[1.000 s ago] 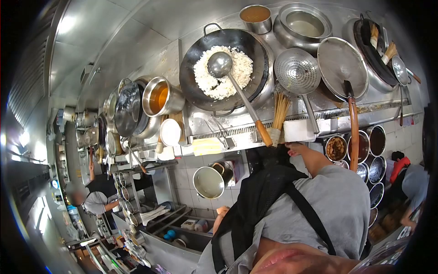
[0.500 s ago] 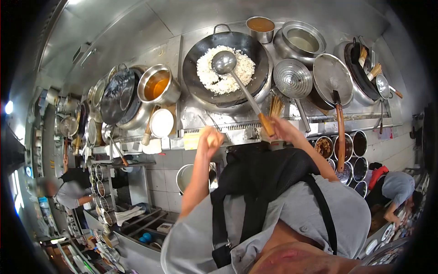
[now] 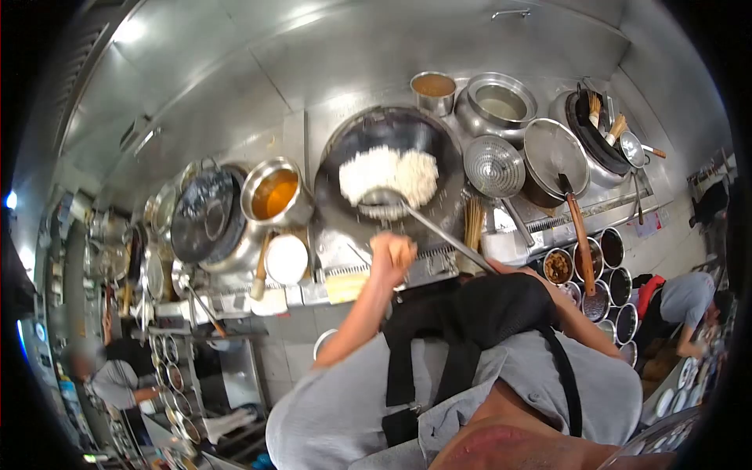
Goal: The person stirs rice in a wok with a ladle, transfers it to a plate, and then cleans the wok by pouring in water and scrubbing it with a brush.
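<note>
My left hand [image 3: 394, 252] is a closed fist at the near rim of a black wok [image 3: 449, 186], which it appears to grip; the exact hold is hidden. The wok is blurred by motion, and white rice [image 3: 370, 174] is bunched up in its middle. My right hand [image 3: 507, 268] is closed around the handle end of a long steel ladle [image 3: 448, 236], close to my body. Part of this hand and the ladle's wooden grip are hidden. The ladle's bowl lies in the wok against the near side of the rice.
A steel pot of orange liquid [image 3: 274, 194] and a white bowl [image 3: 287, 260] stand left. A perforated skimmer [image 3: 494, 166], a wooden-handled strainer [image 3: 555, 153] and a bamboo brush [image 3: 473, 223] lie right. Several seasoning tins [image 3: 613, 249] sit lower right. Other people work at both sides.
My left fist has moved up and right to the wok's rim. The wok has shifted toward me, and the rice has bunched up. The ladle's bowl has gone from over the rice to its near side.
</note>
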Motion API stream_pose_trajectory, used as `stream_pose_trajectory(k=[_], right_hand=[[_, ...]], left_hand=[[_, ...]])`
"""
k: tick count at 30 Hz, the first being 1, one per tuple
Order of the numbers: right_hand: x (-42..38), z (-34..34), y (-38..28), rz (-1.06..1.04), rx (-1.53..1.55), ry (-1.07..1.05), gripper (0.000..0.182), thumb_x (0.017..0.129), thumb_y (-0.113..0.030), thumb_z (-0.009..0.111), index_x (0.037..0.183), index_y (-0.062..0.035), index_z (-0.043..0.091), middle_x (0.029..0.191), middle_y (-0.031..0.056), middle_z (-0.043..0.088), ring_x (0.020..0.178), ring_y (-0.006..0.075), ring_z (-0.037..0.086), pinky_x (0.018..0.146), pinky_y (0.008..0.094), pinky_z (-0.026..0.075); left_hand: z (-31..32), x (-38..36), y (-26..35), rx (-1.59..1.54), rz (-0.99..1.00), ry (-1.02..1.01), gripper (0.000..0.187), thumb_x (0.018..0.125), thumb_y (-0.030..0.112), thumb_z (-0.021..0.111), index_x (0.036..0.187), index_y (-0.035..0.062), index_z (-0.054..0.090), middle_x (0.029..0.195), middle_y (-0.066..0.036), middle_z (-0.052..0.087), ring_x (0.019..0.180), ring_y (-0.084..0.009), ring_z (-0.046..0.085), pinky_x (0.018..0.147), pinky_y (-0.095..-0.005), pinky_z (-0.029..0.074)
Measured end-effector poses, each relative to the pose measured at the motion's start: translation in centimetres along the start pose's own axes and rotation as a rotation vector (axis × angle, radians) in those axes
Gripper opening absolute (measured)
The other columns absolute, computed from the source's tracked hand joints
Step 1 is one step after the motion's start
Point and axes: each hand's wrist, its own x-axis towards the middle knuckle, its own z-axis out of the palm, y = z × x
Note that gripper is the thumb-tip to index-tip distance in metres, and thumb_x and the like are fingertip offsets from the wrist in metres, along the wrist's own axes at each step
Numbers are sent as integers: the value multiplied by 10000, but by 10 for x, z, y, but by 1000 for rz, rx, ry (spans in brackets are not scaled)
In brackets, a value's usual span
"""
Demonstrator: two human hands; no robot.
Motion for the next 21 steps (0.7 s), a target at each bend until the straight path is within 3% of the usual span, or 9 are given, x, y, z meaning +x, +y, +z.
stream_pose_trajectory(k=[3,5,7,9,11,13,15,18,21], right_hand=[[-52,31,-97,-3,-460,30,580,933,-105,540,1475,-171,345,1286,121,592,1141,169,567,1008,265,380],[-39,22,-108,-276,-927,24,599,928,-132,524,1481,-242,322,1169,180,647,1036,243,644,924,325,470],[3,32,-134,97,-1052,82,639,888,-72,489,1481,-234,314,907,187,672,794,262,671,767,410,498],[56,15,-83,-35,-1139,240,695,881,-126,532,1497,-284,252,795,216,617,670,304,639,671,457,467],[51,30,-103,11,-1122,273,682,885,-130,537,1494,-268,266,856,219,635,727,306,651,705,433,475],[35,39,-114,29,-1090,301,669,888,-133,542,1491,-253,279,917,222,652,784,309,664,738,409,484],[-7,23,-110,-309,-903,132,621,903,-149,550,1476,-231,323,1071,226,647,913,317,663,814,365,478],[-33,19,-118,-42,-906,82,595,901,-146,560,1459,-212,363,1205,211,608,1020,311,643,884,336,458],[15,21,-114,39,-1046,148,586,887,-159,573,1440,-249,398,925,233,650,816,305,668,760,377,486]], left_hand=[[-13,-19,-2,130,4,-43,170,860,277,562,875,109,539,745,-95,572,692,-255,587,611,-403,521],[-38,47,12,50,-142,-127,185,877,287,559,904,104,551,762,-102,593,713,-266,604,641,-412,530],[-15,55,5,57,42,-81,170,920,269,534,866,111,568,803,-100,623,730,-260,616,680,-383,538],[-24,25,-25,72,128,8,206,927,300,547,789,146,536,774,-75,603,673,-230,588,620,-338,513],[-98,1,-51,9,5,-349,141,945,267,518,880,142,506,805,-76,581,664,-193,576,599,-354,522],[-104,-50,-55,214,18,-196,189,939,322,495,840,162,494,758,-98,581,600,-195,557,532,-335,487],[-75,-59,-38,183,86,-101,153,917,270,525,834,142,515,755,-104,588,621,-206,576,546,-335,497],[-50,23,0,39,10,-153,107,867,258,577,851,157,547,787,-101,599,689,-268,581,640,-393,516],[-18,59,10,92,32,-114,152,882,253,583,865,105,555,786,-106,611,711,-277,591,679,-408,531]])
